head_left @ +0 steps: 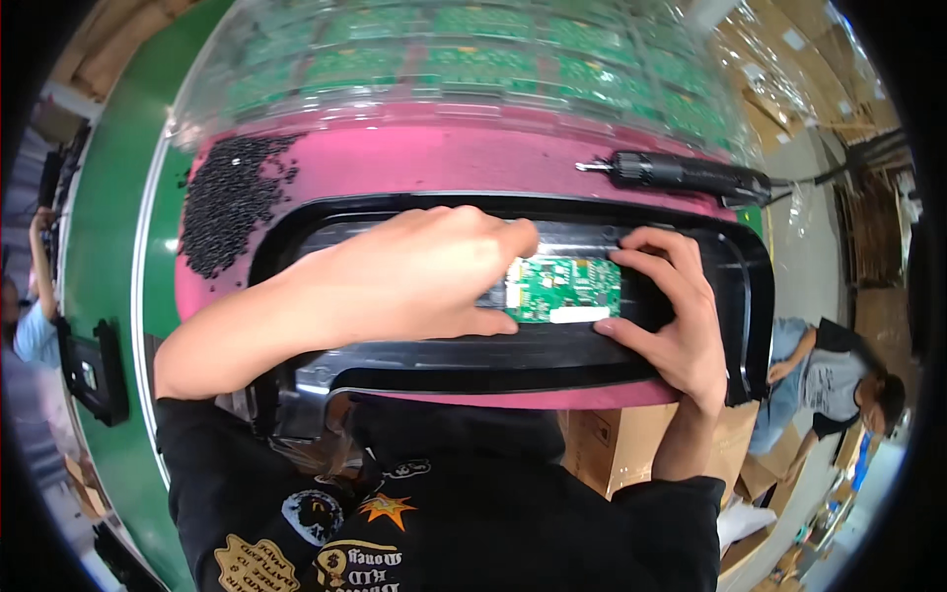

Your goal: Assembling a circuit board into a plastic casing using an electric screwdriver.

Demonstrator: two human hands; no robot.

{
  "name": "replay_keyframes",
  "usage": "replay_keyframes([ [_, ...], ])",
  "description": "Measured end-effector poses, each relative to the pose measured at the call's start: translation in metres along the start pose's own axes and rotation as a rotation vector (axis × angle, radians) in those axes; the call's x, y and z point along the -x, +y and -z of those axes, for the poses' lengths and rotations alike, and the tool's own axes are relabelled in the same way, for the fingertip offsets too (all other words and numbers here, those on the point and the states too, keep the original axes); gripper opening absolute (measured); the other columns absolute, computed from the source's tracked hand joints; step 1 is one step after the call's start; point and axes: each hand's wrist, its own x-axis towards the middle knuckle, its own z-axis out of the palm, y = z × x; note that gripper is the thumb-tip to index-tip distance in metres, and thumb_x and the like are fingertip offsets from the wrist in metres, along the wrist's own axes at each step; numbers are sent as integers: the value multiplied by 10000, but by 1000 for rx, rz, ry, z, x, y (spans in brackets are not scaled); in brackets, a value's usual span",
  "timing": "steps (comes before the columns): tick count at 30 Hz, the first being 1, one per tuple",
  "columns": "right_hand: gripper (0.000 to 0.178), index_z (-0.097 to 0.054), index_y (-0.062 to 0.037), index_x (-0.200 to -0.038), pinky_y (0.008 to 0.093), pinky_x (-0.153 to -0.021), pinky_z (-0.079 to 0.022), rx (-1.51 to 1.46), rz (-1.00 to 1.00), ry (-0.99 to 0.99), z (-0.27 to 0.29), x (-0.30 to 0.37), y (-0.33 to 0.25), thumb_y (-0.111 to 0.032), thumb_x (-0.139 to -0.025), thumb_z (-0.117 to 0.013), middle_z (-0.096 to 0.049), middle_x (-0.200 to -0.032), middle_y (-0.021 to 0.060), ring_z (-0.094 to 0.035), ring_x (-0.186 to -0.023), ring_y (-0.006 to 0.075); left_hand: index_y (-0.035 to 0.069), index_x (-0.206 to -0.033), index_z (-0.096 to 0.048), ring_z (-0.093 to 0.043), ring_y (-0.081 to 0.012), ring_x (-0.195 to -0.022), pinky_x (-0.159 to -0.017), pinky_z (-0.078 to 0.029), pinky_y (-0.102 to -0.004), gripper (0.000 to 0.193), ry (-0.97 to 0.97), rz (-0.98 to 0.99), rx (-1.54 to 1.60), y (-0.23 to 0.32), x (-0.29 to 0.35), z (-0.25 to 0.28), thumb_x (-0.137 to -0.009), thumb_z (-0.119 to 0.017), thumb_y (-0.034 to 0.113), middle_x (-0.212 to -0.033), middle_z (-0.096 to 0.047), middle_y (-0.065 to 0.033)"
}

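Note:
A green circuit board with a white strip along its near edge lies over the middle of a long black plastic housing. My left hand grips the board's left end, thumb on the near side and fingers on the far side. At the opposite end, my right hand pinches the board's right corners between thumb and fingers. Whether the board rests on the housing floor or is held slightly above it, I cannot tell. The back of my left hand hides part of the housing.
A pink mat lies beneath the housing. Small black screws are heaped at the left. An electric screwdriver lies at the far right, before clear trays of green boards. Another person is at the right, cardboard boxes below.

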Motion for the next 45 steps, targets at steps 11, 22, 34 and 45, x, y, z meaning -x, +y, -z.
replay_keyframes([
  [11,491,-496,-49,-1291,358,-970,-381,335,-163,417,52,-8,1,-119,-834,-662,-594,-1108,116,-550,-1051,255,-24,-1293,-436,-640,-357,-925,-773,-524,-440,658,-122,27,19,-1,10,5,-775,-767,208,-1003,-631,-194],
  [22,409,-538,-131,-1242,362,-1005,-390,237,-475,240,79,-50,66,-309,-892,-652,-450,-1199,207,-466,-1144,321,7,-1302,-438,-627,-342,-907,-764,-504,-422,650,-37,-67,42,-3,14,4,-785,-759,235,-935,-616,-164],
  [34,574,-282,-13,-1318,333,-978,-418,-523,301,881,20,-95,-13,30,-870,-639,-440,-1215,135,-469,-1126,187,13,-1295,-441,-632,-340,-957,-790,-510,-432,618,-40,-52,-8,-4,15,1,-801,-739,238,-967,-627,-168],
  [45,307,-457,-4,-1181,406,-893,-505,-967,221,517,9,-110,-31,-256,-1011,-501,-580,-1082,102,-576,-977,187,-20,-1078,-570,-576,-236,-683,-612,-486,-334,346,547,-209,-57,3,9,7,-803,-732,114,-798,-545,-107],
])
